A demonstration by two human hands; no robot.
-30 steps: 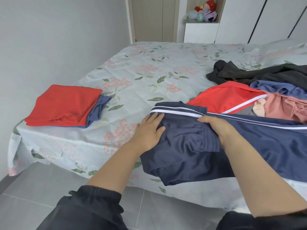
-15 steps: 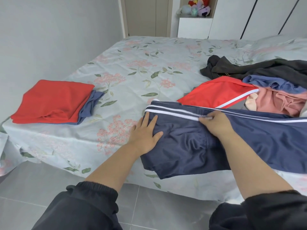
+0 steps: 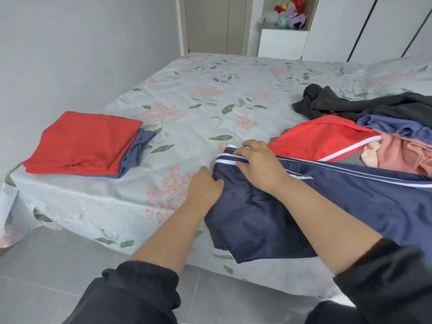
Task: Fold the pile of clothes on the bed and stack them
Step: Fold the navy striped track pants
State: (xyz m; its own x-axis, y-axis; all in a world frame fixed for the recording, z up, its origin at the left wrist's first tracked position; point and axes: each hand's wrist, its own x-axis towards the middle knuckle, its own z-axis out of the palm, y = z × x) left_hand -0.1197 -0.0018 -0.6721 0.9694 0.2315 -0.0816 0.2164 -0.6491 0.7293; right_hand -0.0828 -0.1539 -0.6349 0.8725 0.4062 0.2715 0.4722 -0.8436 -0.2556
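Observation:
Navy track pants (image 3: 350, 206) with white stripes lie across the near edge of the bed, partly hanging over it. My right hand (image 3: 257, 163) pinches the white-striped waistband at its left end. My left hand (image 3: 205, 184) sits just below it at the pants' left edge, its fingers curled into the fabric. A folded red garment (image 3: 81, 141) rests on a folded blue one (image 3: 139, 148) at the bed's left corner. At the right lies an unfolded pile: a red piece with a white stripe (image 3: 322, 139), a dark grey one (image 3: 374, 106), a blue one (image 3: 397, 127) and a pink one (image 3: 402, 157).
The floral bedsheet (image 3: 210, 101) covers the bed between the stack and the pile. A grey wall runs along the left. Grey floor tiles (image 3: 46, 277) lie below the bed's edge. Plush toys (image 3: 289, 12) sit on a shelf at the back beside white cupboard doors.
My right hand slid left along the waistband to its left end. My left hand, flat on the navy fabric before, moved to the left edge and curled its fingers in.

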